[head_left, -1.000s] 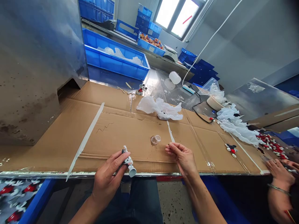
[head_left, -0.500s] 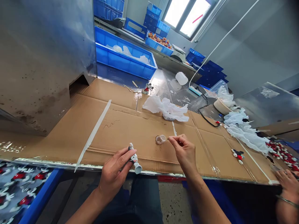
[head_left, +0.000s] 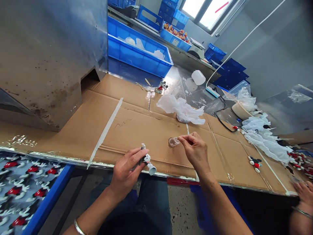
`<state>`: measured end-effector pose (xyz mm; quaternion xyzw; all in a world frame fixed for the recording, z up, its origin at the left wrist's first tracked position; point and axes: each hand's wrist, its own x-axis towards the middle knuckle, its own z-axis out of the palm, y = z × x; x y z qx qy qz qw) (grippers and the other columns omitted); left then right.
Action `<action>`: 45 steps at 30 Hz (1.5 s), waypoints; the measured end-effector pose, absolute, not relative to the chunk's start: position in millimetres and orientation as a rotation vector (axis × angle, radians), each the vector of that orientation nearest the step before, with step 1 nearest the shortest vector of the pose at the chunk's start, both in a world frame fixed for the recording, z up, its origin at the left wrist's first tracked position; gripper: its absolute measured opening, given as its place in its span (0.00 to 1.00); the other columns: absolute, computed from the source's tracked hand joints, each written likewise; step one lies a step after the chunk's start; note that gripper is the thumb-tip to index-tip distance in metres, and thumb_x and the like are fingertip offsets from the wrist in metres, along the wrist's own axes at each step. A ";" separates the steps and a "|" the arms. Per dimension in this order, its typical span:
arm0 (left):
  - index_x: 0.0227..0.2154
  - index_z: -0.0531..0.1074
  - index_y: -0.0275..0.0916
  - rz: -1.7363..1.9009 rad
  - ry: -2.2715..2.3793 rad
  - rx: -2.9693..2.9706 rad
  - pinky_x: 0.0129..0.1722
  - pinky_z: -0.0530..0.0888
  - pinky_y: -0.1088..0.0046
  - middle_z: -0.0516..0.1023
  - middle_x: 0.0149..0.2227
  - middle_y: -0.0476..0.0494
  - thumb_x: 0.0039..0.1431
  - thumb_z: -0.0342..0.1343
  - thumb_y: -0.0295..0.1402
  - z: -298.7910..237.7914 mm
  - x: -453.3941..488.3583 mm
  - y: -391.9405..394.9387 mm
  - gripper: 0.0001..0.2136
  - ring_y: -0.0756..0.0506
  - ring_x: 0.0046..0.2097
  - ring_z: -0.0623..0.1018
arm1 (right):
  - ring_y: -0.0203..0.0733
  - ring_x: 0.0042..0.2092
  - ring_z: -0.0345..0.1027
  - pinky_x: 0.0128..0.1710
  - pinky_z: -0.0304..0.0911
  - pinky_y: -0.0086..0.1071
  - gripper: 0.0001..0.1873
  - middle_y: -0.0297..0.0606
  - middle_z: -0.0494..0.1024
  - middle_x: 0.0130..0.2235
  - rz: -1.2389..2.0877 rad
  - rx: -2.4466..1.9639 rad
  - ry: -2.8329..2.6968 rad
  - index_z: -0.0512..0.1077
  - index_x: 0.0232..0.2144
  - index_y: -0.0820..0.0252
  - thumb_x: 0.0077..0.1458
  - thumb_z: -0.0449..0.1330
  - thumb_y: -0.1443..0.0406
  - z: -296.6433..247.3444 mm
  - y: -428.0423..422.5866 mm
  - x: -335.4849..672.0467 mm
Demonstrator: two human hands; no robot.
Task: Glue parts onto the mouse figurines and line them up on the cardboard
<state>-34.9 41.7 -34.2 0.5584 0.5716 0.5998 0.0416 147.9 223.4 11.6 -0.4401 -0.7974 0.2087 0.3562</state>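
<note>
My left hand is closed around a small black-and-white figurine, a cartoon mouse by its look, whose pale flared end points down to the right. The figurine is above the front edge of the cardboard. My right hand pinches thumb and forefinger together at the rim of a small clear cup. What the pinch holds is too small to make out. Around the cup's base the cardboard has a brown stain.
Crumpled white plastic lies behind the cup, near a standing mouse figurine. To the left rises a metal housing. A blue crate stands behind. Another mouse figure lies right, near another person's hand.
The camera view has shifted, so the scene sits further right and slightly higher. My right fingertips are closer to the cup's rim. My left hand keeps its hold on the figurine.
</note>
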 end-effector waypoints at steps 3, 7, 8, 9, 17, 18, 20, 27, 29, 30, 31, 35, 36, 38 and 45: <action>0.57 0.71 0.47 1.845 1.731 1.707 0.47 0.79 0.77 0.80 0.48 0.43 0.60 0.60 0.19 -35.9 -35.0 41.6 0.25 0.49 0.47 0.81 | 0.42 0.27 0.60 0.29 0.56 0.35 0.18 0.35 0.66 0.25 0.511 -1.123 -2.083 0.78 0.24 0.58 0.57 0.60 0.53 12.0 222.8 146.7; 0.58 0.71 0.48 1.851 1.718 1.717 0.49 0.78 0.78 0.79 0.49 0.43 0.60 0.59 0.18 -36.0 -35.2 40.5 0.26 0.50 0.49 0.80 | 0.41 0.27 0.60 0.28 0.55 0.35 0.15 0.34 0.65 0.25 0.485 -1.110 -2.096 0.78 0.24 0.59 0.56 0.59 0.57 10.8 223.9 146.2; 0.58 0.71 0.48 1.852 1.716 1.721 0.50 0.77 0.78 0.79 0.49 0.43 0.60 0.59 0.18 -35.6 -35.4 40.3 0.26 0.50 0.49 0.80 | 0.41 0.27 0.59 0.28 0.54 0.35 0.15 0.34 0.65 0.25 0.482 -1.107 -2.099 0.78 0.24 0.59 0.56 0.59 0.57 10.6 224.2 146.2; 0.58 0.71 0.48 1.853 1.713 1.726 0.50 0.76 0.79 0.79 0.49 0.43 0.60 0.59 0.17 -35.1 -35.5 40.2 0.26 0.50 0.49 0.80 | 0.41 0.27 0.59 0.28 0.54 0.35 0.15 0.34 0.65 0.26 0.481 -1.104 -2.102 0.78 0.24 0.59 0.55 0.59 0.58 10.4 224.4 146.2; 0.58 0.71 0.48 1.847 1.721 1.736 0.52 0.74 0.80 0.79 0.49 0.43 0.59 0.60 0.17 -34.7 -35.3 40.6 0.27 0.51 0.50 0.80 | 0.40 0.27 0.58 0.27 0.52 0.34 0.14 0.33 0.64 0.26 0.507 -1.083 -2.113 0.78 0.23 0.60 0.55 0.59 0.59 12.4 222.0 143.7; 0.58 0.71 0.48 1.847 1.721 1.735 0.52 0.74 0.80 0.79 0.49 0.43 0.59 0.60 0.17 -35.1 -35.3 40.3 0.27 0.51 0.50 0.80 | 0.40 0.27 0.58 0.27 0.52 0.34 0.14 0.33 0.64 0.26 0.514 -1.082 -2.113 0.78 0.23 0.60 0.55 0.59 0.60 12.7 221.7 143.6; 0.58 0.71 0.48 1.846 1.724 1.729 0.52 0.75 0.80 0.79 0.49 0.43 0.59 0.60 0.17 -35.7 -35.3 39.4 0.27 0.51 0.50 0.80 | 0.40 0.27 0.59 0.27 0.52 0.34 0.13 0.34 0.64 0.26 0.530 -1.081 -2.105 0.78 0.23 0.60 0.55 0.59 0.60 13.0 221.4 143.7; 0.58 0.71 0.51 1.842 1.749 1.684 0.49 0.76 0.80 0.80 0.49 0.45 0.59 0.60 0.17 -35.9 -35.3 38.1 0.28 0.51 0.48 0.81 | 0.41 0.28 0.58 0.28 0.51 0.35 0.12 0.33 0.64 0.26 0.623 -1.094 -2.061 0.79 0.23 0.58 0.53 0.62 0.59 11.6 221.6 144.1; 0.58 0.70 0.53 1.843 1.754 1.662 0.48 0.78 0.79 0.80 0.49 0.47 0.59 0.60 0.19 -36.2 -34.2 38.5 0.28 0.51 0.47 0.81 | 0.41 0.28 0.58 0.29 0.51 0.35 0.11 0.33 0.64 0.26 0.668 -1.099 -2.039 0.80 0.23 0.57 0.53 0.63 0.59 11.6 221.4 145.5; 0.59 0.69 0.53 1.847 1.757 1.652 0.47 0.79 0.79 0.81 0.49 0.47 0.60 0.60 0.19 -36.7 -33.5 38.6 0.28 0.51 0.47 0.82 | 0.41 0.28 0.58 0.29 0.50 0.35 0.11 0.33 0.64 0.25 0.692 -1.102 -2.023 0.80 0.24 0.57 0.53 0.63 0.59 12.0 221.1 146.9; 0.60 0.67 0.53 1.857 1.758 1.633 0.47 0.79 0.79 0.81 0.49 0.48 0.60 0.61 0.21 -37.6 -32.8 38.5 0.29 0.51 0.46 0.82 | 0.41 0.29 0.58 0.30 0.50 0.35 0.11 0.32 0.65 0.25 0.717 -1.107 -2.003 0.80 0.24 0.57 0.53 0.64 0.59 12.7 220.6 148.7; 0.64 0.62 0.55 1.879 1.770 1.464 0.50 0.80 0.77 0.82 0.49 0.50 0.60 0.63 0.26 -44.0 -31.4 36.7 0.32 0.51 0.47 0.83 | 0.40 0.30 0.58 0.31 0.51 0.35 0.11 0.32 0.67 0.26 0.837 -1.127 -1.907 0.79 0.25 0.57 0.54 0.66 0.58 19.6 215.2 159.6; 0.63 0.63 0.55 1.862 1.778 1.441 0.51 0.80 0.77 0.82 0.50 0.51 0.60 0.63 0.26 -45.7 -31.6 36.1 0.31 0.51 0.47 0.83 | 0.40 0.30 0.58 0.32 0.51 0.35 0.11 0.32 0.67 0.26 0.869 -1.131 -1.880 0.79 0.24 0.57 0.54 0.66 0.58 22.0 213.0 162.9; 0.61 0.66 0.54 1.815 1.806 1.447 0.52 0.80 0.76 0.82 0.50 0.51 0.59 0.63 0.26 -48.2 -32.7 35.3 0.28 0.50 0.47 0.83 | 0.40 0.31 0.59 0.33 0.52 0.35 0.11 0.32 0.68 0.26 0.930 -1.133 -1.823 0.78 0.24 0.56 0.53 0.66 0.57 26.0 208.3 169.1; 0.54 0.71 0.46 1.798 1.791 1.349 0.46 0.83 0.73 0.84 0.44 0.46 0.59 0.63 0.31 -44.9 -34.3 35.9 0.19 0.46 0.44 0.85 | 0.42 0.32 0.62 0.34 0.55 0.36 0.14 0.34 0.71 0.28 0.967 -1.167 -1.669 0.79 0.25 0.58 0.50 0.68 0.53 11.2 212.3 176.6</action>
